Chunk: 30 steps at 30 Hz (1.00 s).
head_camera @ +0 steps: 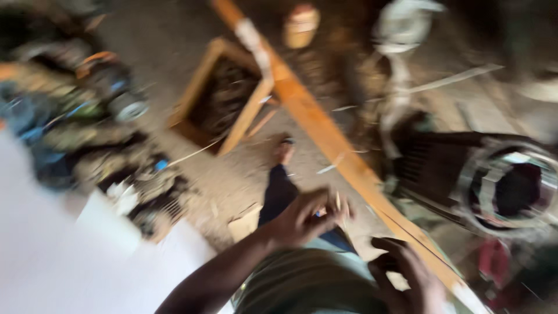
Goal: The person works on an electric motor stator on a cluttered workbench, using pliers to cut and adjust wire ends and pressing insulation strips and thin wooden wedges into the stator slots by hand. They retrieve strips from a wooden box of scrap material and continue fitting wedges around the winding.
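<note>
Though the frame was badly smeared by head motion, I could make out the long orange-brown wooden plank running diagonally from the top centre down to the lower right, its near end passing just beside my right hand. I judged the plank stiff and fairly heavy for its length, awkward to swing from one end, probably rough on the edges but not slippery or fragile; a hold near its middle, or one hand at each end, looked the safest. A pale wrap of tape or cloth sat near its far end. My right hand was low in the view, fingers curled close to the plank's lower edge; whether they actually gripped it I could not tell through the blur. My left hand was raised in front of my body, forearm coming up from the lower left, fingers bunched in a narrow pinch around something small and pale, perhaps a thin stick or sliver, too blurred to name. Below the left hand I saw my dark trouser leg and a foot on the dusty earthen floor. An open wooden box frame with dark contents lay left of the plank, touching it at one corner as far as I could see. A black ribbed motor housing with a round metal opening sat to the right, well apart from both hands.
</note>
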Available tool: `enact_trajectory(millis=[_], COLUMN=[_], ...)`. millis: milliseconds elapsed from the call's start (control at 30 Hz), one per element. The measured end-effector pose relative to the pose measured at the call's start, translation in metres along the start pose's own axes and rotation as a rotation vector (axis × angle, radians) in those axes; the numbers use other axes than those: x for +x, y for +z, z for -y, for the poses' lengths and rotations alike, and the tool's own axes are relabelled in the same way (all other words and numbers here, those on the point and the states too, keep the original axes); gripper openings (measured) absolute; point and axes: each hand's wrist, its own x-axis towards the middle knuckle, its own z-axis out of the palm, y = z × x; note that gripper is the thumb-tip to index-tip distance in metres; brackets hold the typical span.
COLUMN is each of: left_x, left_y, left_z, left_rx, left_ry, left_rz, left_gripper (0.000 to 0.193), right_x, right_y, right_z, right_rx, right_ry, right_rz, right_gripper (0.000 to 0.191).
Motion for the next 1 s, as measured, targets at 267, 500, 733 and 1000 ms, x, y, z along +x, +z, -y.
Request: enact_trajectory(millis=[267, 500, 733, 1000], left_x=[-0.028, -0.03, 0.004, 0.014], left_y=[-0.225, -0.366, -0.394, -0.381], left_z=[0.044, 0.039, 0.059, -0.001], left_rx=[0.866, 1.29, 0.922, 0.095], left_ry=[-0.491, -0.612, -0.669, -0.139], left_rz=[-1.024, -1.026, -1.051, -1.129], left_gripper=[0.025, 0.047, 0.031, 0.022], right_x=[0.038, 0.084, 0.123, 0.14], right_y=[0.015, 0.07, 0.094, 0.09], right_z=[-0.01, 0.01, 0.042, 0.071], right_rx=[-0.279, -0.309, -0.366, -0.328], right_ry=[0.029, 0.03, 0.106, 0.062], right_rz=[0.089, 0.102, 0.175, 0.148], right_gripper=[0.019, 0.021, 0.025, 0.024])
